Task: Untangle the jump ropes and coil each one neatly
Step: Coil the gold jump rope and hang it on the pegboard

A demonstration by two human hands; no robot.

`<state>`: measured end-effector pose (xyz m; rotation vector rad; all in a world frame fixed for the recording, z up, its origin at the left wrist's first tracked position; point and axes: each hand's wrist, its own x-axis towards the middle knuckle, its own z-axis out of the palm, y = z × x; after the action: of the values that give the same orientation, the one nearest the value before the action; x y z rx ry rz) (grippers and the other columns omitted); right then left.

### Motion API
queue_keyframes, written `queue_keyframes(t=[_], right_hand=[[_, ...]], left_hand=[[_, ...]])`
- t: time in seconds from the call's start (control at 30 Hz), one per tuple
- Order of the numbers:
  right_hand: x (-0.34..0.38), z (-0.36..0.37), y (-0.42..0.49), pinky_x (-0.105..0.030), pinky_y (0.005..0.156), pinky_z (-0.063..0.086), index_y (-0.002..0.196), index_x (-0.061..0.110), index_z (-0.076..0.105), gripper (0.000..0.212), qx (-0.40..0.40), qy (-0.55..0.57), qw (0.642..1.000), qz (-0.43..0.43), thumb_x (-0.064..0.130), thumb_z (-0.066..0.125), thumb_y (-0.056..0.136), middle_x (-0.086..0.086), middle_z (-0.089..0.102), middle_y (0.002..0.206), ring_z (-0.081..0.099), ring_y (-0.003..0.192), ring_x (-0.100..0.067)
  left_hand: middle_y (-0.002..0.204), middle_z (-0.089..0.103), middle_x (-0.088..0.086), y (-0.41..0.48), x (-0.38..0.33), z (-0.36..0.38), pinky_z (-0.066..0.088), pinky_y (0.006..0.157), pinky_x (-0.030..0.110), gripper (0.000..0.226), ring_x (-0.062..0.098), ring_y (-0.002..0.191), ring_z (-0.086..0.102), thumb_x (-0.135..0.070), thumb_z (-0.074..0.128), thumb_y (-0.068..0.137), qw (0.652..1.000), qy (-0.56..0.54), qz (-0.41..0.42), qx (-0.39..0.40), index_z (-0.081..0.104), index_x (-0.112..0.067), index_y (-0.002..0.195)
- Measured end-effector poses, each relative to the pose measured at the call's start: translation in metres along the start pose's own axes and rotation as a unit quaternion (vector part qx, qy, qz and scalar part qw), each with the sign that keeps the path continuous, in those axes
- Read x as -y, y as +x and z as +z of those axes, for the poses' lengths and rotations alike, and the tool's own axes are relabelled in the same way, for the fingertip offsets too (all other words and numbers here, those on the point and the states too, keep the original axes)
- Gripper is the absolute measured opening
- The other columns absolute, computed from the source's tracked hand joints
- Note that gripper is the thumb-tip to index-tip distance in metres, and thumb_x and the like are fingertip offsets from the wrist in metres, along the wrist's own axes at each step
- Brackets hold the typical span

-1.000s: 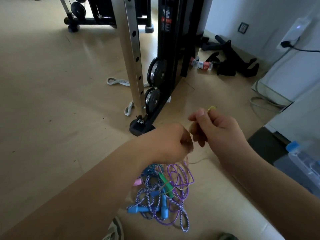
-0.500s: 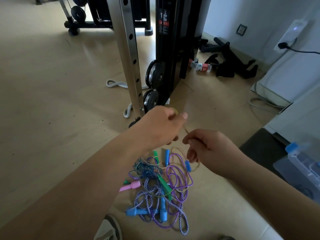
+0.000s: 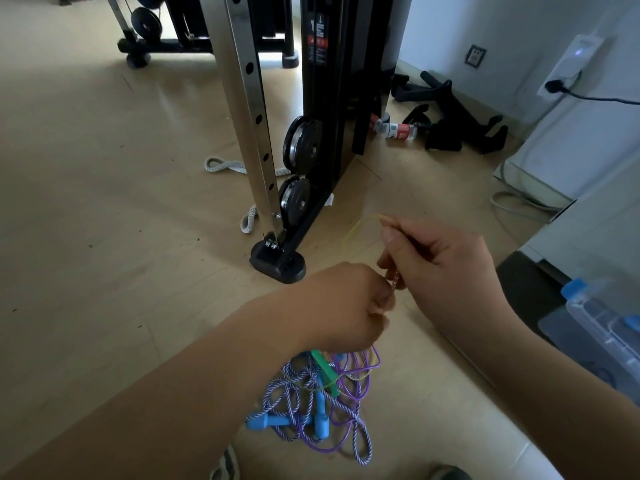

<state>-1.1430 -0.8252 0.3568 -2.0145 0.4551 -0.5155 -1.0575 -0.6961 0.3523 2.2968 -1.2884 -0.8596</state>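
A tangle of jump ropes [image 3: 322, 403] lies on the floor below my hands: a purple-and-white braided rope, a thin purple cord, blue handles [image 3: 266, 421] and a green handle [image 3: 323, 370]. My right hand [image 3: 436, 268] pinches a thin yellowish cord [image 3: 356, 228], a loop of which arcs up past its thumb. My left hand [image 3: 346, 306] is curled just below and left of it, gripping the same thin cord, which runs down into the pile. My left forearm hides part of the tangle.
A gym machine with a steel post [image 3: 249, 109], black foot [image 3: 277, 263] and pulleys [image 3: 301, 143] stands just beyond my hands. A grey strap [image 3: 225, 166], a bottle [image 3: 398, 129] and black handles [image 3: 460, 123] lie on the floor. A plastic box [image 3: 609, 323] sits at right.
My left hand dropped from above to below my right hand, which rose and moved right, drawing the thin cord up from the pile.
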Motion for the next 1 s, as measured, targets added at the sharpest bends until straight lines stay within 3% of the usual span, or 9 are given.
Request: queue_keyframes(t=[0.13, 0.23, 0.33, 0.47, 0.67, 0.73, 0.83, 0.9, 1.0], right_hand=[[-0.002, 0.003, 0.004, -0.037, 0.071, 0.057, 0.085, 0.019, 0.077, 0.032, 0.017, -0.037, 0.999, 0.022, 0.033, 0.055, 0.104, 0.000, 0.073, 0.074, 0.068, 0.068, -0.017], [-0.011, -0.002, 0.007, -0.052, 0.087, 0.056, 0.089, 0.009, 0.077, 0.048, 0.096, 0.064, 0.987, 0.116, 0.043, 0.043, 0.095, -0.009, 0.077, 0.084, 0.071, 0.086, -0.030], [-0.016, -0.002, 0.003, -0.044, 0.091, 0.057, 0.100, 0.012, 0.077, 0.035, 0.228, 0.068, 0.962, 0.133, 0.028, 0.049, 0.085, -0.005, 0.079, 0.094, 0.073, 0.096, -0.024], [-0.025, 0.006, -0.003, -0.028, 0.089, 0.054, 0.105, 0.031, 0.071, 0.020, 0.325, -0.204, 0.920, 0.080, 0.020, 0.056, 0.097, 0.013, 0.075, 0.095, 0.068, 0.091, -0.002], [-0.016, 0.001, 0.001, -0.017, 0.075, 0.053, 0.096, 0.033, 0.065, 0.030, 0.212, -0.152, 0.961, 0.088, 0.013, 0.043, 0.104, 0.013, 0.073, 0.082, 0.068, 0.080, -0.002], [-0.013, 0.001, 0.000, -0.033, 0.085, 0.058, 0.096, 0.033, 0.070, 0.034, 0.207, -0.095, 0.967, 0.110, 0.011, 0.045, 0.103, 0.013, 0.074, 0.086, 0.072, 0.087, -0.013], [-0.006, 0.002, -0.002, -0.044, 0.087, 0.057, 0.089, 0.032, 0.075, 0.041, 0.212, -0.019, 0.972, 0.101, 0.002, 0.050, 0.099, 0.002, 0.075, 0.080, 0.072, 0.085, -0.025], [-0.004, 0.002, -0.001, -0.044, 0.078, 0.056, 0.084, 0.026, 0.078, 0.043, 0.200, 0.020, 0.975, 0.098, -0.005, 0.050, 0.094, -0.003, 0.067, 0.068, 0.067, 0.073, -0.028], [-0.007, -0.003, 0.003, -0.035, 0.058, 0.044, 0.079, 0.022, 0.077, 0.041, 0.157, 0.040, 0.981, 0.108, -0.003, 0.048, 0.091, 0.000, 0.053, 0.056, 0.050, 0.056, -0.018]], left_hand=[[0.063, 0.048, -0.007, 0.002, 0.001, -0.008, 0.035, 0.063, 0.031, 0.027, 0.007, 0.058, 0.045, -0.023, 0.055, 0.101, 0.994, 0.066, 0.057, -0.062, 0.057, -0.024, 0.074], [0.082, 0.072, -0.003, 0.002, 0.006, -0.020, 0.057, 0.074, 0.037, 0.018, 0.013, 0.076, 0.069, -0.021, 0.053, 0.100, 0.980, -0.081, 0.066, -0.170, 0.071, -0.020, 0.103], [0.080, 0.075, 0.003, -0.001, 0.006, -0.030, 0.063, 0.075, 0.037, 0.017, 0.015, 0.073, 0.075, -0.012, 0.052, 0.103, 0.942, -0.244, 0.055, -0.222, 0.068, -0.015, 0.097], [0.080, 0.075, 0.005, -0.007, 0.009, -0.039, 0.060, 0.065, 0.021, 0.017, 0.013, 0.068, 0.075, -0.009, 0.050, 0.105, 0.938, -0.253, 0.028, -0.233, 0.066, -0.007, 0.099], [0.073, 0.067, -0.004, -0.007, 0.031, -0.038, 0.050, 0.059, 0.031, 0.026, 0.016, 0.067, 0.066, -0.042, 0.059, 0.099, 0.966, 0.002, -0.119, -0.230, 0.069, -0.022, 0.087], [0.098, 0.069, -0.006, -0.011, 0.033, -0.040, 0.055, 0.075, 0.035, 0.018, 0.018, 0.088, 0.067, -0.035, 0.063, 0.094, 0.954, 0.033, -0.108, -0.277, 0.067, -0.026, 0.109], [0.141, 0.057, -0.009, -0.012, 0.030, -0.036, 0.046, 0.099, 0.024, 0.057, 0.002, 0.109, 0.058, -0.017, 0.061, 0.093, 0.980, 0.020, -0.004, -0.198, 0.049, -0.032, 0.146], [0.123, 0.067, -0.008, -0.011, 0.025, -0.031, 0.041, 0.083, 0.013, 0.039, -0.003, 0.090, 0.058, -0.014, 0.056, 0.098, 0.994, 0.028, 0.027, -0.103, 0.061, -0.027, 0.135], [0.094, 0.071, -0.008, -0.009, 0.025, -0.029, 0.051, 0.079, 0.028, 0.023, 0.008, 0.090, 0.065, -0.017, 0.051, 0.101, 0.997, -0.027, 0.028, -0.066, 0.071, -0.024, 0.109]])
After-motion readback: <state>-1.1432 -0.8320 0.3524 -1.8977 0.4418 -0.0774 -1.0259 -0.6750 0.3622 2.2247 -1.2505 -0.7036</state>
